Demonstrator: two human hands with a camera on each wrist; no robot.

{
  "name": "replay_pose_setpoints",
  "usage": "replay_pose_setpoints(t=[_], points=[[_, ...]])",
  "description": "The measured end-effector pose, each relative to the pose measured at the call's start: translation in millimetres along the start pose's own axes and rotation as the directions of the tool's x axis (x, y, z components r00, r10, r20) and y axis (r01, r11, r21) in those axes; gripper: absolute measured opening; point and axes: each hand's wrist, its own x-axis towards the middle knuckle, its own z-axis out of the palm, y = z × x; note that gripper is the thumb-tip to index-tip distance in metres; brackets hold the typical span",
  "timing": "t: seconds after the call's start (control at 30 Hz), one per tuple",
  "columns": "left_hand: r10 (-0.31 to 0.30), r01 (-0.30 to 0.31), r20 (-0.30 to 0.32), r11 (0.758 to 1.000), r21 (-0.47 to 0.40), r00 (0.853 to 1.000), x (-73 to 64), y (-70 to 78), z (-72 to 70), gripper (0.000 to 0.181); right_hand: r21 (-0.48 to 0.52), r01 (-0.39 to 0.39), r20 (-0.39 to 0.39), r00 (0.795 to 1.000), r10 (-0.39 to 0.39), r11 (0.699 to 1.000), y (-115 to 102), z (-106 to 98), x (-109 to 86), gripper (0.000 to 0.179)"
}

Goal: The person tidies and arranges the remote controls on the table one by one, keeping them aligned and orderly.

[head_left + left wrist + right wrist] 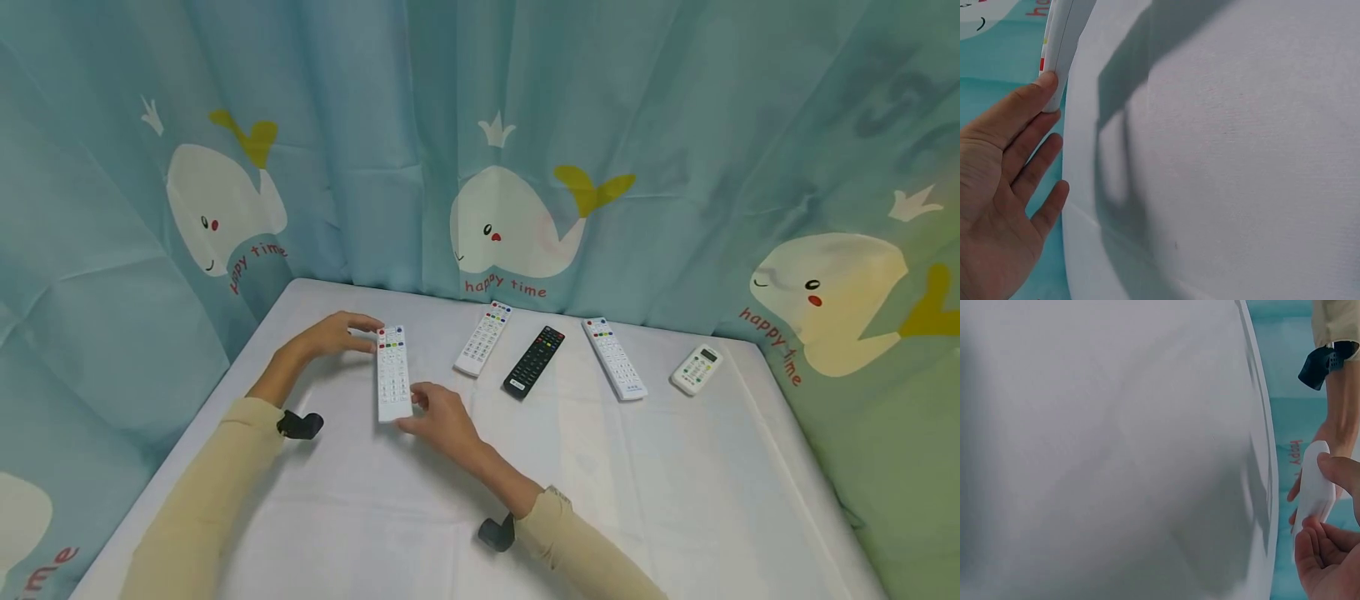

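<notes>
A white remote control (393,379) with small coloured buttons near its top is held up off the table, keypad facing the head camera. My left hand (333,335) pinches its upper left corner between thumb and index finger. In the left wrist view, the other fingers of that hand (1000,200) spread below the remote's end (1063,53). At the lower right side, my right hand (444,421) grips the same remote. The right wrist view has its thumb on the remote's end (1317,481) and curled fingers against the side.
Along the back of the white-covered table (360,517) lie a white remote (482,340), a black remote (533,362), another white remote (614,359) and a small white remote with a display (696,370). A blue whale-print curtain (375,208) borders the table.
</notes>
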Motion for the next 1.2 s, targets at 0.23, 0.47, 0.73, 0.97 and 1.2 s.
replay_pose_setpoints(t=[0.23, 0.47, 0.73, 0.97, 1.2], points=[[-0.008, 0.007, 0.022, 1.000, 0.008, 1.000, -2.2, -2.2, 5.4, 0.055, -0.004, -0.004, -0.012, 1.000, 0.004, 1.000, 0, 4, -9.0, 0.050], [0.008, -0.007, 0.039, 1.000, -0.011, 0.999, -6.9, 0.0, 9.2, 0.054, 0.020, -0.017, -0.013, 1.000, 0.018, 1.000, 0, 8, -16.6, 0.051], [0.037, -0.036, 0.047, 0.999, -0.012, 0.998, -10.1, -0.3, 14.0, 0.054, 0.027, -0.013, -0.027, 1.000, 0.013, 1.000, -1, 12, -27.3, 0.051], [0.083, -0.081, 0.072, 0.996, -0.029, 0.994, -11.9, 3.6, 18.5, 0.051, 0.038, -0.033, -0.041, 0.999, 0.035, 0.999, -3, 18, -36.6, 0.054], [0.084, -0.084, 0.083, 0.996, -0.010, 0.993, -12.1, 1.6, 23.7, 0.051, 0.049, -0.023, -0.043, 0.999, 0.025, 0.999, -4, 22, -42.7, 0.054]])
